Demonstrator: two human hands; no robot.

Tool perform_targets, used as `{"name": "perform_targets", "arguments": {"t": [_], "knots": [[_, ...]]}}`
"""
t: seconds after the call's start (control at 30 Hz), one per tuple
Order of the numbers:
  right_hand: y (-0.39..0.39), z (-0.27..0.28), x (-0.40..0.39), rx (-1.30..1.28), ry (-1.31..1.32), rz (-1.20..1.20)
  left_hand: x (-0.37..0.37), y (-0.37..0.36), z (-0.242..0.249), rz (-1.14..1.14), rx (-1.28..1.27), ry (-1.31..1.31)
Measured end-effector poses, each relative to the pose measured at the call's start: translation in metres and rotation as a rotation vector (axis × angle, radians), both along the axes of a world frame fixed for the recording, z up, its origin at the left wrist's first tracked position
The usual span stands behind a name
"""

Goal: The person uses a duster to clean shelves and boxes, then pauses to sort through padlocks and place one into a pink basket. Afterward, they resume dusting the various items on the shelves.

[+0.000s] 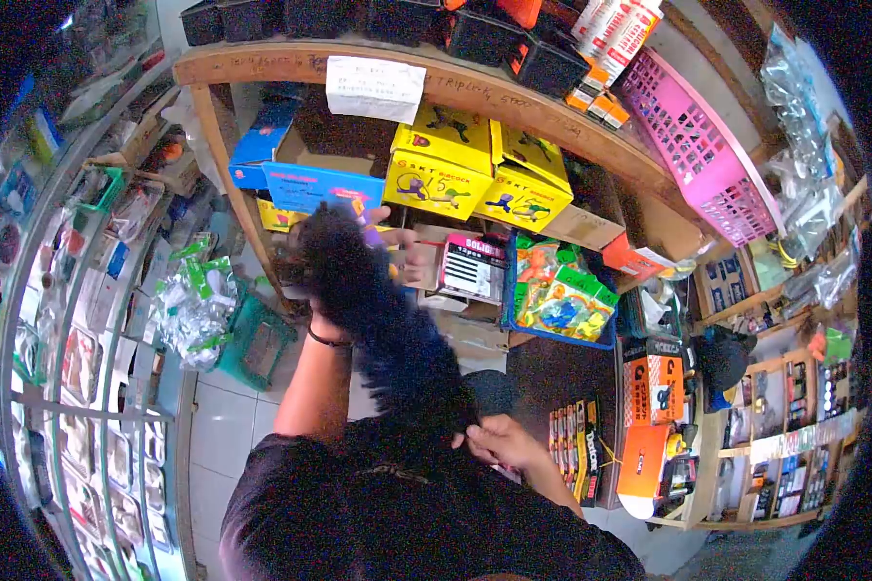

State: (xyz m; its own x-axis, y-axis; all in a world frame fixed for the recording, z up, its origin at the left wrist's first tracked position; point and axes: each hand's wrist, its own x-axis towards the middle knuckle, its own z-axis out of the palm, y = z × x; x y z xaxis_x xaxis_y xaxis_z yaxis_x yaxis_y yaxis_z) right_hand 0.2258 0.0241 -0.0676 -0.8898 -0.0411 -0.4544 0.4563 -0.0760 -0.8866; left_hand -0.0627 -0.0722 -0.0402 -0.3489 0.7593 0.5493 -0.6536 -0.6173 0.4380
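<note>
The fingers of the right hand [502, 443] are curled tight around the lower end of a dark, shaggy duster [388, 320], close to the person's chest. The left hand [334, 290] is raised with the arm stretched up; a dark band circles its wrist, and the fingers are mostly hidden behind the duster's fuzzy head, so whether they grip it cannot be told. The duster slants from the right hand up and left toward a curved wooden shelf [513, 97]. Under that shelf stand three yellow boxes [436, 179] side by side, with a blue box [315, 184] just left of them. A white paper note [375, 87] hangs on the shelf edge. One pink basket [698, 145] leans at the right.
</note>
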Motion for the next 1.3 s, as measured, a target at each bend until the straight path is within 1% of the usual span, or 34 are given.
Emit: {"name": "perform_targets", "arguments": {"t": [0.03, 0.07, 0.1, 0.13, 0.17, 0.2, 0.23, 0.27, 0.3, 0.33, 0.4, 0.47, 0.5, 0.53, 0.57, 0.6, 0.63, 0.67, 0.73, 0.77, 0.8, 0.83, 0.87, 0.93, 0.97, 1.0, 1.03, 1.07, 1.1, 1.13, 1.17, 1.2, 1.27, 1.3], "knots": [[0.002, -0.006, 0.002, -0.035, -0.023, -0.101, -0.004, -0.001, 0.004, -0.065, -0.044, -0.047], [0.001, -0.01, 0.004, -0.073, -0.047, -0.201, 0.002, -0.005, 0.006, -0.06, -0.049, -0.047], [-0.001, -0.006, 0.002, -0.089, -0.062, -0.275, 0.022, -0.01, 0.028, 0.102, -0.094, -0.257], [-0.003, -0.003, 0.001, -0.099, -0.065, -0.27, 0.034, -0.012, 0.041, 0.267, -0.139, -0.465], [-0.002, 0.0, 0.0, -0.081, -0.059, -0.133, 0.035, -0.011, 0.043, 0.263, -0.121, -0.525], [-0.001, 0.001, 0.0, -0.061, -0.049, 0.003, 0.028, -0.014, 0.034, 0.269, -0.128, -0.519], [0.0, -0.002, 0.001, -0.012, -0.041, 0.08, 0.016, -0.019, 0.013, 0.214, -0.198, -0.28], [0.002, -0.003, 0.0, -0.015, -0.036, 0.083, 0.006, -0.02, -0.004, 0.157, -0.264, -0.043], [0.003, -0.004, 0.0, -0.044, -0.041, -0.018, -0.003, -0.015, -0.013, -0.043, -0.083, -0.181], [0.003, -0.006, 0.0, -0.074, -0.048, -0.12, 0.023, -0.024, 0.013, 0.221, -0.219, -0.529], [0.0, -0.007, -0.002, -0.062, -0.038, -0.184, 0.035, -0.026, 0.039, 0.464, -0.348, -0.463], [-0.001, -0.007, -0.003, -0.02, -0.036, 0.026, 0.028, -0.026, 0.025, 0.428, -0.317, -0.441], [-0.001, 0.002, -0.004, 0.002, -0.06, 0.123, 0.018, -0.026, 0.01, 0.24, -0.188, -0.208], [-0.002, 0.002, -0.003, 0.003, -0.058, 0.122, 0.008, -0.026, -0.003, 0.051, -0.058, 0.023], [-0.003, 0.002, -0.002, -0.032, -0.068, 0.027, 0.0, -0.028, 0.0, -0.13, -0.053, -0.038], [-0.003, 0.002, 0.001, -0.066, -0.08, -0.067, 0.006, -0.028, 0.001, -0.128, -0.049, -0.042], [-0.004, -0.006, 0.004, -0.126, -0.082, -0.173, 0.021, -0.03, 0.019, 0.048, -0.065, -0.398], [-0.005, -0.005, 0.004, -0.121, -0.092, -0.17, 0.031, -0.031, 0.028, 0.227, -0.081, -0.755], [-0.005, -0.001, 0.002, 0.0, -0.11, 0.031, 0.026, -0.032, 0.012, 0.216, -0.068, -0.739], [-0.006, 0.004, 0.001, -0.016, -0.115, 0.107, 0.015, -0.029, -0.007, 0.093, -0.038, -0.4], [-0.006, 0.003, 0.002, -0.008, -0.118, 0.108, 0.008, -0.03, -0.005, -0.027, -0.006, -0.059], [-0.006, 0.0, 0.005, -0.056, -0.123, 0.011, 0.004, -0.036, -0.003, -0.09, -0.068, -0.087], [-0.005, -0.003, 0.006, -0.103, -0.128, -0.085, 0.01, -0.036, -0.001, -0.088, -0.061, -0.089], [-0.007, -0.006, 0.006, -0.132, -0.095, -0.154, 0.036, -0.035, 0.025, 0.424, -0.191, -0.649], [-0.009, -0.004, 0.006, -0.128, -0.095, -0.087, 0.033, -0.036, 0.019, 0.253, -0.014, -0.767], [-0.01, -0.003, 0.005, -0.122, -0.092, -0.021, 0.025, -0.036, 0.006, 0.25, -0.013, -0.766], [-0.011, -0.002, 0.006, -0.009, -0.088, 0.09, 0.015, -0.035, -0.007, 0.107, 0.003, -0.426], [-0.012, -0.001, 0.006, -0.004, -0.085, 0.087, 0.008, -0.035, -0.02, -0.033, 0.02, -0.085], [-0.012, 0.001, 0.006, 0.012, -0.121, 0.034, 0.006, -0.036, -0.022, -0.076, 0.026, -0.117], [-0.014, 0.002, 0.008, 0.025, -0.161, -0.018, 0.015, -0.038, -0.007, -0.077, 0.028, -0.12], [-0.011, -0.004, 0.01, 0.008, -0.056, -0.104, 0.029, -0.04, 0.01, 0.137, -0.052, -0.41], [-0.012, 0.0, 0.01, 0.009, -0.063, -0.102, 0.037, -0.042, 0.021, 0.354, -0.136, -0.701], [-0.013, 0.01, 0.005, -0.003, -0.114, -0.075, 0.032, -0.048, 0.01, 0.307, -0.116, -0.744], [-0.013, 0.01, 0.005, -0.015, -0.158, 0.015, 0.025, -0.049, -0.001, 0.155, -0.014, -0.446]]}}
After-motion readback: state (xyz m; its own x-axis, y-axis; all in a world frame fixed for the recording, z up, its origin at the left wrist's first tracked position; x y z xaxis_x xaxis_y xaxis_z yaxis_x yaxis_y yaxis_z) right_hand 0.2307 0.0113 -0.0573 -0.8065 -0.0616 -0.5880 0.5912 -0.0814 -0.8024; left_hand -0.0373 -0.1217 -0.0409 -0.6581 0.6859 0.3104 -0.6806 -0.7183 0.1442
